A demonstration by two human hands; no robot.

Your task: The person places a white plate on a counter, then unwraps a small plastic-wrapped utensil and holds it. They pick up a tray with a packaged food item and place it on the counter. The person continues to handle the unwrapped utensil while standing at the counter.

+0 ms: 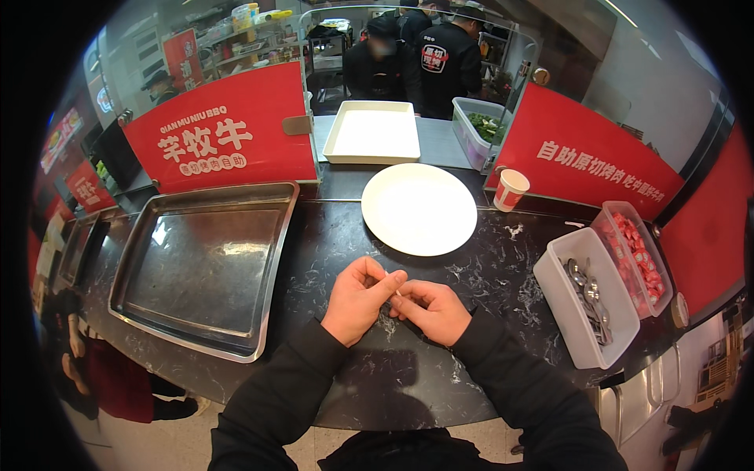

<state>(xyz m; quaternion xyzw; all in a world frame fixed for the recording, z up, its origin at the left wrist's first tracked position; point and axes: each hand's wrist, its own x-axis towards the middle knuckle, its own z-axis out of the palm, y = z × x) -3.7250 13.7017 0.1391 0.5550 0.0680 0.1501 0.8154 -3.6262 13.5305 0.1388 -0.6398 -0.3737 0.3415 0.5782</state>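
Observation:
Over the dark marbled counter [330,247], my left hand [360,303] and my right hand [435,311] meet fingertip to fingertip. Pinched between them is a thin white stick-like piece [399,292], mostly covered by the fingers, so its full shape cannot be told. Just beyond the hands lies a round white plate [419,209] with nothing on it. Farther back, a white rectangular tray [372,132] sits in the opening between the glass panels. A paper cup [509,193] stands to the right of the plate.
A large metal tray [194,271] occupies the counter's left. On the right are a white bin [559,294] of metal spoons [589,294] and a clear bin [624,218] of red-wrapped pieces [639,256]. A tub of greens [484,126] and workers [447,65] are behind the red-panelled glass.

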